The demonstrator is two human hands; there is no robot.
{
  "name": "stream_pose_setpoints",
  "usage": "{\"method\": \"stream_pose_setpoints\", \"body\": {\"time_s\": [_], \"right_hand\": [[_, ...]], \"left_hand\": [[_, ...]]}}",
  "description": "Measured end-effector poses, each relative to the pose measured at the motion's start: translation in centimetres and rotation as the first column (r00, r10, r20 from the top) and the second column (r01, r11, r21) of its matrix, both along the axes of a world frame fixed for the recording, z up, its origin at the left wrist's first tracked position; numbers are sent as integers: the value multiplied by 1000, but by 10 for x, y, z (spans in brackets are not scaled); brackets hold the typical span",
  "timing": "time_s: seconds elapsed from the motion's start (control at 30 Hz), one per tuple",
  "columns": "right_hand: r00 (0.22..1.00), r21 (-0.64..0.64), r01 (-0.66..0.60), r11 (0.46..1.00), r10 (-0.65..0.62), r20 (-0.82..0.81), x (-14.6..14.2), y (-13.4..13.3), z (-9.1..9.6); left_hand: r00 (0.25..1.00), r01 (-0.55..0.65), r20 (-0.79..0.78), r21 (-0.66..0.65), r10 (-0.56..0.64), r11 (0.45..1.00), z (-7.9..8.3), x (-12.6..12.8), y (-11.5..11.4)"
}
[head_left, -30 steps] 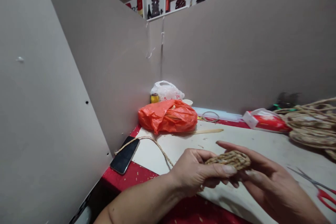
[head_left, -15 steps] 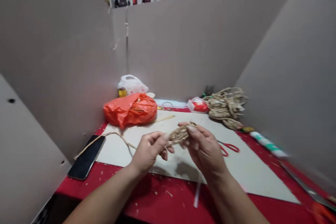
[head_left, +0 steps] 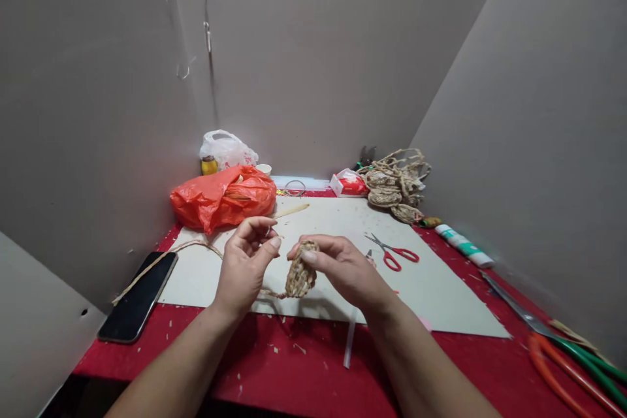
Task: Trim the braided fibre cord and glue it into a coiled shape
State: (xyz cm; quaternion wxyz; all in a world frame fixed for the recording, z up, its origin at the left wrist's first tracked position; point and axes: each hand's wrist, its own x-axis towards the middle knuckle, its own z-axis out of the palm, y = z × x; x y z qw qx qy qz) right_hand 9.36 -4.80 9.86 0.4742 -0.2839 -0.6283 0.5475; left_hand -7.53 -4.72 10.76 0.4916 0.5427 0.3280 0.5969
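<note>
My right hand [head_left: 337,264] grips a small oval piece of braided straw cord [head_left: 300,274] between thumb and fingers, holding it upright above the white board [head_left: 333,310]. A thin straw cord [head_left: 189,245] trails from the lower end of this piece, passes behind my left hand [head_left: 245,268] and runs out over a black phone [head_left: 140,300]. My left hand is raised beside the braided piece, apart from it, with its fingers curled in and the thumb near the fingertips. Something tiny may be pinched there, too small to make out.
Red-handled scissors [head_left: 392,253] lie on the board at right. An orange plastic bag [head_left: 223,199] and a bundle of braided cord [head_left: 394,186] sit at the back. Large shears [head_left: 533,323] lie at the far right. Grey panels [head_left: 304,78] enclose the table.
My left hand has let go of the braided piece and moved left and up. In my right hand the piece has turned from slanting to upright. The view has shifted.
</note>
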Motion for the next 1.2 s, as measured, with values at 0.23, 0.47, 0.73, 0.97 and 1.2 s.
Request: {"method": "stream_pose_setpoints", "body": {"time_s": [0.23,0.47,0.73,0.97,1.2], "right_hand": [[961,-43,-180,983,185,208,-4,-1,1],[970,-42,-173,984,178,164,-5,3,0],[964,-48,-219,975,224,145,-9,4,2],[969,-66,-241,968,244,38,-9,0,4],[991,-131,-136,982,134,-23,-11,1,4]], "left_hand": [[939,263,-209,-77,-273,962,6,-5,-3],[929,222,-295,-43,-225,974,6,-5,2],[931,205,-301,-32,-205,978,9,-9,2],[986,119,-117,2,-118,993,9,-8,5],[992,79,-99,28,-76,997,10,-11,5]]}}
